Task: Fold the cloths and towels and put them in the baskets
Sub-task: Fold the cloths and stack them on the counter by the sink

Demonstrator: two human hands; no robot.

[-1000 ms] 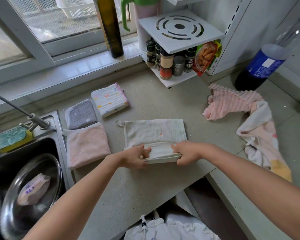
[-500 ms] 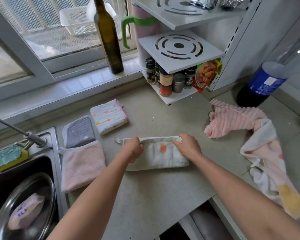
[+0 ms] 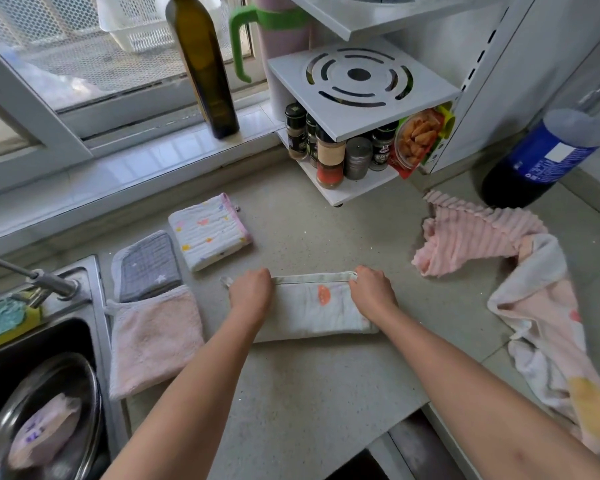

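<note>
A white cloth [image 3: 312, 310] with an orange mark lies folded in half on the tabletop [image 3: 326, 393], centre. The left hand [image 3: 250, 292] and right hand [image 3: 373, 291] each hold a far corner, fingers curled over the edge (fingertips hidden). Three folded cloths lie to the left; two unfolded towels lie to the right.

White cloth [image 3: 312, 311] folded in half since 1 s ago: near edge carried over toward 12 o'clock, orange print now on top. Left hand [image 3: 250, 292] and right hand [image 3: 373, 291] moved from its near edge to far edge, gripping there.
</note>
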